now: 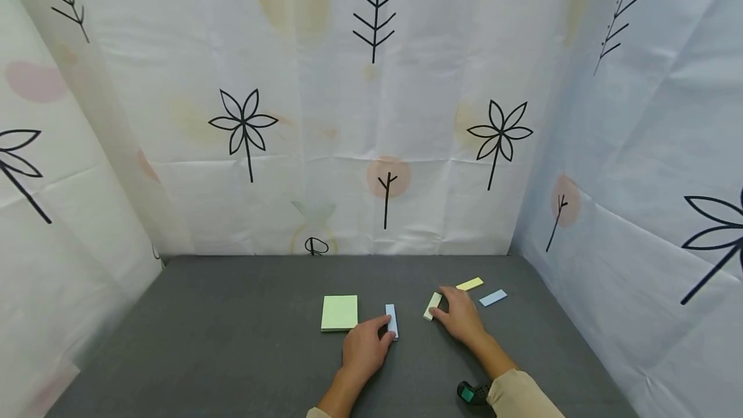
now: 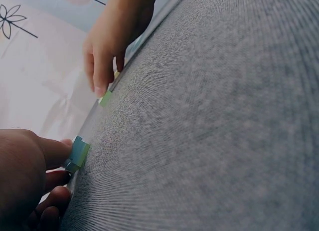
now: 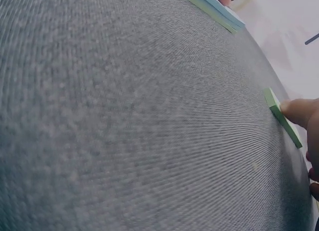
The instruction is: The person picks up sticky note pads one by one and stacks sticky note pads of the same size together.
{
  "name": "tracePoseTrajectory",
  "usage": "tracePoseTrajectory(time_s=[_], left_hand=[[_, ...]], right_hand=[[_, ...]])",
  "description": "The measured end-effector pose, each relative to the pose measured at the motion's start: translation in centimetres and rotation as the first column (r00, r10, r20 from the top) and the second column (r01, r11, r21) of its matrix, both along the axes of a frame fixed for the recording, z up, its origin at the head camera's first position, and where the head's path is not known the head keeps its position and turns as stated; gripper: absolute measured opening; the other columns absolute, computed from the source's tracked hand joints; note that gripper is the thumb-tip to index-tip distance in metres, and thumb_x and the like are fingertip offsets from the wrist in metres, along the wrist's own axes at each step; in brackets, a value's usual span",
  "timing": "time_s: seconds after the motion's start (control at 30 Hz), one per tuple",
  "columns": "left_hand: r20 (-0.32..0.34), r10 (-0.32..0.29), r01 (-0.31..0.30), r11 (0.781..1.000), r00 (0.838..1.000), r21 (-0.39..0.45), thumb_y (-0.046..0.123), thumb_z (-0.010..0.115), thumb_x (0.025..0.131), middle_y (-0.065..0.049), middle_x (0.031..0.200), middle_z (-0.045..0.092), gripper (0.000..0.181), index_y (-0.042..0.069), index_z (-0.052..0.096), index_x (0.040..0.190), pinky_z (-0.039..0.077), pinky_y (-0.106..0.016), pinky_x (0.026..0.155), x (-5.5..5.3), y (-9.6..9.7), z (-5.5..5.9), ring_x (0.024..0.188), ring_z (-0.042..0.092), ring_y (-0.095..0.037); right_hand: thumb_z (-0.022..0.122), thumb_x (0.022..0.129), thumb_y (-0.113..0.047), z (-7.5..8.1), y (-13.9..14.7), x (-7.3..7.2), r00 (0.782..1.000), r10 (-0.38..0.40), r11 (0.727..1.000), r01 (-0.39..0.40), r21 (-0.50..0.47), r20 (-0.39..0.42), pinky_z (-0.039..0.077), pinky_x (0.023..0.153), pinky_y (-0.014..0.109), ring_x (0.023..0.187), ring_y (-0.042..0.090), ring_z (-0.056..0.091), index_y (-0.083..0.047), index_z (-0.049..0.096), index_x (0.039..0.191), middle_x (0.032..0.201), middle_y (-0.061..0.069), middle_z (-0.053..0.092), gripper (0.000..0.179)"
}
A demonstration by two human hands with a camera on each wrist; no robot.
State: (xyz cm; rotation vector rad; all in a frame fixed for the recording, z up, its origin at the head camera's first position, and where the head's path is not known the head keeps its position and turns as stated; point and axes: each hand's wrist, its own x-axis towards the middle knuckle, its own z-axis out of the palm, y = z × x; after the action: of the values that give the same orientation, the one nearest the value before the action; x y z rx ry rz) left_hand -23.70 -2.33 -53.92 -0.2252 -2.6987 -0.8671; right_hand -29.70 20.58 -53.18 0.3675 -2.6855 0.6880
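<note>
My left hand (image 1: 367,346) pinches a slim blue strip of sticky notes (image 1: 391,318) between thumb and fingers. In both wrist views a green layer shows along the underside of this blue strip (image 2: 78,152). To its right, my right hand (image 1: 462,318) holds a pale green sticky-note strip (image 1: 432,307) by thumb and forefinger, tilted on the table. The right wrist view shows the thumb against that green strip (image 3: 282,118). Left of the blue strip lies a square pad of light green sticky notes (image 1: 339,313), near my left hand.
A yellow strip (image 1: 469,284) and another blue strip (image 1: 493,298) lie beyond and right of my right hand on the dark grey table (image 1: 232,340). A black device with a green patch (image 1: 471,393) is beside the right sleeve. Printed white curtains (image 1: 325,199) border the table.
</note>
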Motion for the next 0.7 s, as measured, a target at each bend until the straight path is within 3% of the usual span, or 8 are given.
tracePoseTrajectory(time_s=[0.27, 0.5, 0.7], left_hand=[[0.004, 0.003, -0.003, 1.0, 1.0, -0.006, 0.029, 0.077, 0.082, -0.002, 0.105, 0.073, 0.032, 0.019, 0.075, 0.112, 0.052, -0.044, 0.075, -0.03, 0.08, 0.04, 0.094, 0.068, -0.025], [-0.005, 0.013, -0.013, 1.0, 1.0, -0.006, 0.031, 0.077, 0.082, -0.001, 0.105, 0.073, 0.032, 0.019, 0.075, 0.112, 0.052, -0.045, 0.076, -0.06, 0.11, -0.17, 0.094, 0.068, -0.026], [-0.02, 0.01, -0.01, 1.0, 1.0, -0.001, 0.03, 0.077, 0.082, -0.001, 0.104, 0.073, 0.031, 0.019, 0.075, 0.111, 0.052, -0.044, 0.074, -0.04, 0.1, -0.1, 0.092, 0.068, -0.026]], right_hand=[[0.075, 0.083, -0.021, 0.13, 0.28, -0.44, 0.998, -0.006, 1.0, 0.005, 0.02, 0.055, 0.038, 0.097, 0.057, 0.117, 0.046, 0.05, 0.009, 0.064, 0.116, 0.122, 0.027, 0.059, 0.046], [0.08, 0.075, -0.01, 0.12, 0.19, -0.65, 0.992, -0.053, 0.983, 0.073, -0.169, 0.119, 0.039, 0.096, 0.055, 0.115, 0.044, 0.052, 0.007, 0.063, 0.114, 0.117, 0.025, 0.061, 0.046], [0.08, 0.073, -0.002, -0.18, -0.35, -0.3, 0.992, -0.074, 0.953, 0.1, -0.286, 0.098, 0.043, 0.089, 0.051, 0.102, 0.037, 0.058, 0.003, 0.065, 0.104, 0.102, 0.016, 0.065, 0.034]])
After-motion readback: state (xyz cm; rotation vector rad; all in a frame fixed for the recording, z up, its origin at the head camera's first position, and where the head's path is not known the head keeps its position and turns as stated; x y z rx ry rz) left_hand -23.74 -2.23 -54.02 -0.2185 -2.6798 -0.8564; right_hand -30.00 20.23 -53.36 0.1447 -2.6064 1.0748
